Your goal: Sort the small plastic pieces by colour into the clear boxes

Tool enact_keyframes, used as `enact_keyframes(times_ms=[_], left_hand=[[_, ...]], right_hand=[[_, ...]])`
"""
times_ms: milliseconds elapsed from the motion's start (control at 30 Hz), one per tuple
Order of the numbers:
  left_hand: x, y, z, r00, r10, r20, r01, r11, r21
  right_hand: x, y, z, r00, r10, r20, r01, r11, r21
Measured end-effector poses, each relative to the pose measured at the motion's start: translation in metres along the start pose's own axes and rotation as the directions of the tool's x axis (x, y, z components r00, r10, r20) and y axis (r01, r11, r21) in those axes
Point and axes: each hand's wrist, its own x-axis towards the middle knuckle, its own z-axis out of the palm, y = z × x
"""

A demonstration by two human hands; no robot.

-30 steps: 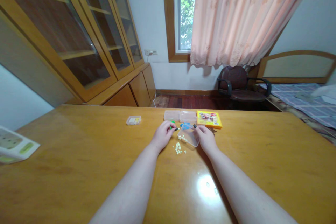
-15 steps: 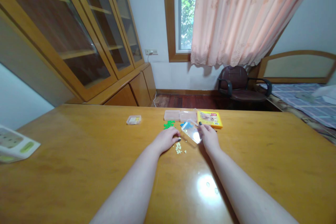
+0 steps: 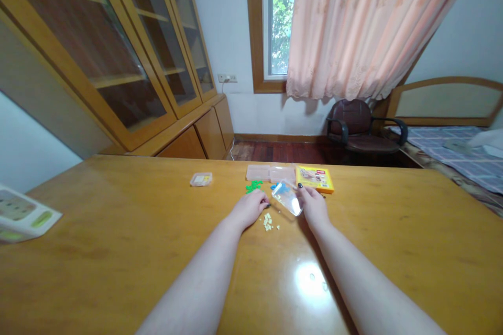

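My right hand (image 3: pixel 313 206) grips a clear plastic box (image 3: pixel 288 200) by its right side, tilted above the table. A few pale bits show in or through the box. Just left of it, my left hand (image 3: pixel 252 205) rests low over the table with fingers curled and thumb pressed in; whatever they pinch is hidden. Below its thumb lies a loose heap of small cream pieces (image 3: pixel 268 222). Small green pieces (image 3: pixel 253 186) are piled beyond the left hand, and blue pieces (image 3: pixel 277 187) lie partly behind the clear box.
An open clear case (image 3: pixel 258 172) lies near the table's far edge, beside a yellow box (image 3: pixel 315 179). Farther left sits a small clear container (image 3: pixel 201 179). A white-and-green power strip (image 3: pixel 27 214) occupies the left edge of the wooden table (image 3: pixel 118 251).
My left thumb has shifted slightly up, away from the cream heap. The clear box in my right hand stays almost where it was, and the view has moved a little.
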Motion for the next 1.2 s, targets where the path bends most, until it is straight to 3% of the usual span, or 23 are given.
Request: enact_keyframes(times_ms=[100, 233, 333, 400, 600, 867, 1067, 1200], left_hand=[[0.001, 0.000, 0.000, 1.000, -0.008, -0.023, 0.007, 0.999, -0.041], [0.003, 0.002, -0.003, 0.985, -0.011, -0.174, -0.018, 0.987, -0.160], [0.003, 0.004, -0.006, 0.960, -0.004, -0.279, -0.062, 0.972, -0.228], [0.002, 0.006, -0.006, 0.956, 0.018, -0.293, -0.096, 0.962, -0.254], [-0.001, 0.010, -0.005, 0.977, 0.114, -0.182, -0.163, 0.946, -0.279], [-0.001, 0.010, -0.008, 0.979, 0.063, -0.195, -0.110, 0.963, -0.245], [-0.004, 0.012, -0.003, 0.989, 0.144, -0.020, -0.145, 0.974, -0.174], [-0.005, 0.014, -0.004, 0.987, 0.158, 0.025, -0.153, 0.978, -0.142]], right_hand=[[0.000, 0.000, 0.000, 1.000, -0.003, 0.000, 0.003, 1.000, -0.011], [0.000, 0.000, -0.001, 1.000, -0.005, 0.012, 0.006, 0.997, -0.071], [-0.002, 0.002, -0.001, 0.995, -0.055, 0.084, 0.068, 0.984, -0.163], [-0.003, 0.003, -0.001, 0.985, -0.097, 0.141, 0.126, 0.969, -0.214], [-0.003, 0.001, -0.001, 0.990, -0.090, 0.109, 0.111, 0.973, -0.201], [0.001, 0.000, -0.001, 0.999, -0.028, -0.035, 0.028, 1.000, -0.003], [-0.004, -0.009, 0.001, 0.994, -0.017, -0.109, 0.021, 0.999, 0.037], [-0.005, -0.010, 0.002, 0.995, 0.008, -0.100, -0.001, 0.997, 0.071]])
